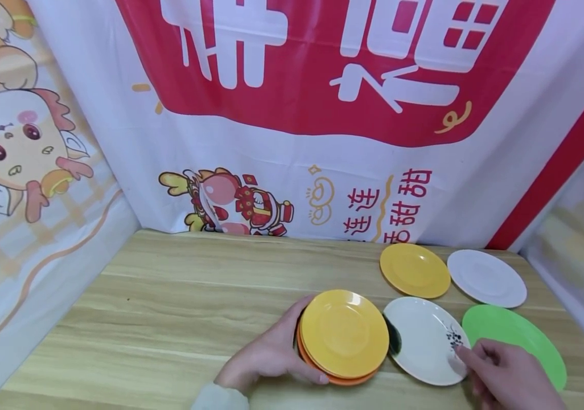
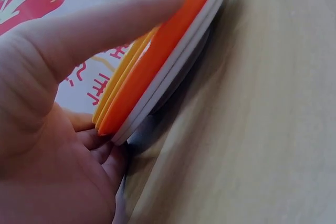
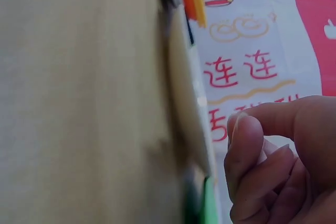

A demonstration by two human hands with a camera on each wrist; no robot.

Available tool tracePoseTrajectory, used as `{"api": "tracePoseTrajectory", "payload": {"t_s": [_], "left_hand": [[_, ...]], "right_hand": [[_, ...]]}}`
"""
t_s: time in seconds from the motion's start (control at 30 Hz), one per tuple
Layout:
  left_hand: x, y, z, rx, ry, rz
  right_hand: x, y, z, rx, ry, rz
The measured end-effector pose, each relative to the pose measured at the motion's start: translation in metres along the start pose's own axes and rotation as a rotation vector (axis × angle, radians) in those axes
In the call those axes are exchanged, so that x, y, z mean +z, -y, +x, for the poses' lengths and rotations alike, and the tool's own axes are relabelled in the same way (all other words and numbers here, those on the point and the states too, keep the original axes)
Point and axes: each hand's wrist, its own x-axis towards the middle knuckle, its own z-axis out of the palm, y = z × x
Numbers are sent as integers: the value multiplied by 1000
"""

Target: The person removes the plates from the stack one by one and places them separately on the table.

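My left hand [image 1: 276,347] grips a stack of small plates from its left side, thumb at the near rim and fingers around the far side. A yellow plate [image 1: 345,333] tops the stack. Below it the left wrist view shows an orange plate [image 2: 163,51], white plates [image 2: 170,69] and something dark underneath. To the right lies a white plate with a dark floral print [image 1: 427,341]; a dark green patch shows at its left edge. Over that plate's right rim is my right hand [image 1: 509,373], fingers curled and thumb against forefinger, with nothing visible in its grasp.
A green plate [image 1: 522,341] lies at the right, partly behind my right hand. Farther back are another yellow plate [image 1: 415,270] and a plain white plate [image 1: 486,278]. The wooden table [image 1: 169,319] meets a printed cloth [image 1: 271,136] at its far edge.
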Motion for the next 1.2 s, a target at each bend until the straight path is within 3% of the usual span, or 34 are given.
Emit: {"api": "tracePoseTrajectory", "payload": {"t_s": [0.2, 0.67, 0.87, 1.2], "left_hand": [[1, 2, -1, -10, 39, 2], [2, 5, -1, 11, 12, 68], [4, 3, -2, 19, 13, 76], [1, 2, -3, 7, 6, 91]], "right_hand": [[1, 36, 1, -59, 6, 29], [26, 101, 10, -158, 62, 82], [33, 108, 13, -196, 53, 77], [35, 103, 18, -219, 53, 102]]}}
